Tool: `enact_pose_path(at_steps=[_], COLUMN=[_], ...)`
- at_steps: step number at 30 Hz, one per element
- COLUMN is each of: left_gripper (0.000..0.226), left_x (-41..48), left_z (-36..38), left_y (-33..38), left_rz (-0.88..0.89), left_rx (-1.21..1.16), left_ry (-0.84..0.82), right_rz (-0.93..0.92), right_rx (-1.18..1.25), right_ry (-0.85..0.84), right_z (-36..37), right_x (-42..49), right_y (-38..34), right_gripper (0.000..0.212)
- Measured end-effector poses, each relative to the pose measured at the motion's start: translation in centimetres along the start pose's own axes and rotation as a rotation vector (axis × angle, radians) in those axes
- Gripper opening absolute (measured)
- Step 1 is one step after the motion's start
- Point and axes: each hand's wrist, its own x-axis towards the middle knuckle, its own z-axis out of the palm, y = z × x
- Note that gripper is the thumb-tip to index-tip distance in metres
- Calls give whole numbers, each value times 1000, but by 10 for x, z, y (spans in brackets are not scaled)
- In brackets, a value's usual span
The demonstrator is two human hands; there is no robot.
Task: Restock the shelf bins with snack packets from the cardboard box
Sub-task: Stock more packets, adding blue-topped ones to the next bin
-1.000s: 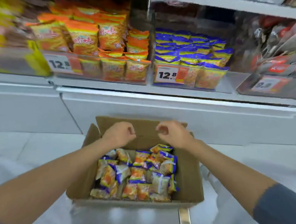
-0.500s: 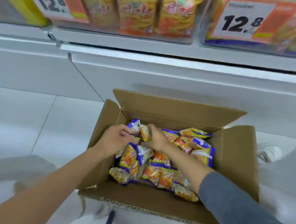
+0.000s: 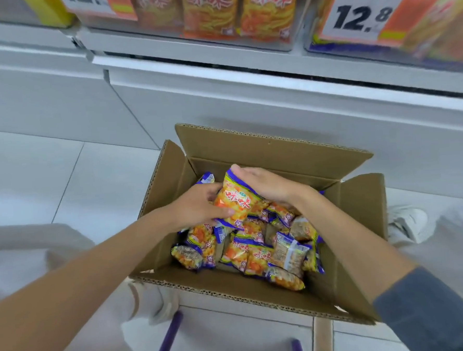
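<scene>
An open cardboard box stands below me, holding several small orange-and-purple snack packets. Both my hands are inside it at the far end. My left hand grips the left side of a bunch of snack packets, thumb across the front. From the right and top, my right hand curls round the same bunch, which is lifted a little above the loose packets. Above, clear shelf bins hold orange packets and, at right, purple-edged ones.
A price label reading 12.8 hangs on the right bin. White shelf base panels run behind the box. Purple bars show below the box. A white shoe lies on the floor at right.
The view dropped from the shelf to the box. Both hands went down into the box, gathered packets at its far end, and now hold a bunch raised between them.
</scene>
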Motion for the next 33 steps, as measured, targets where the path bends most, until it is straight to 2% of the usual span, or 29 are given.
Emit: enact_pose_path(at_steps=[2, 3, 6, 8, 11, 12, 14, 15, 17, 21, 24, 28, 33], left_gripper=[38, 39, 44, 47, 47, 46, 46, 46, 47, 48, 50, 58, 49], left_x=[-3, -2, -2, -1, -1, -1, 1, 1, 4, 10, 12, 9, -3], left_z=[-7, -12, -20, -22, -23, -23, -23, -23, -22, -22, -21, -6, 30], left_y=[-6, -12, -25, -29, -32, -33, -34, -34, -34, -30, -19, 5, 47], left_rz=[-26, -47, -77, -68, -52, -49, -52, -55, -54, -30, 23, 99, 178], left_rx=[44, 61, 138, 213, 266, 271, 265, 262, 261, 221, 172, 133, 8], left_ry=[124, 185, 291, 310, 315, 313, 305, 302, 303, 356, 387, 315, 296], right_rz=[47, 61, 101, 134, 155, 141, 117, 116, 139, 184, 196, 84, -9], right_rx=[77, 33, -268, -388, -318, -329, -353, -324, -175, 160, 376, 444, 390], right_ry=[25, 34, -5, -48, -84, -48, 99, 154, 154, 160, 139, 87, 92], right_z=[3, 4, 18, 39, 73, 81, 88, 88, 79, 38, 2, -32, -61], right_x=[5, 9, 29, 46, 66, 70, 79, 82, 85, 60, 18, -45, -114], right_y=[8, 16, 51, 77, 106, 110, 116, 116, 110, 88, 59, 21, -25], right_gripper=[64, 62, 49, 58, 87, 90, 81, 71, 56, 47, 33, 22, 33])
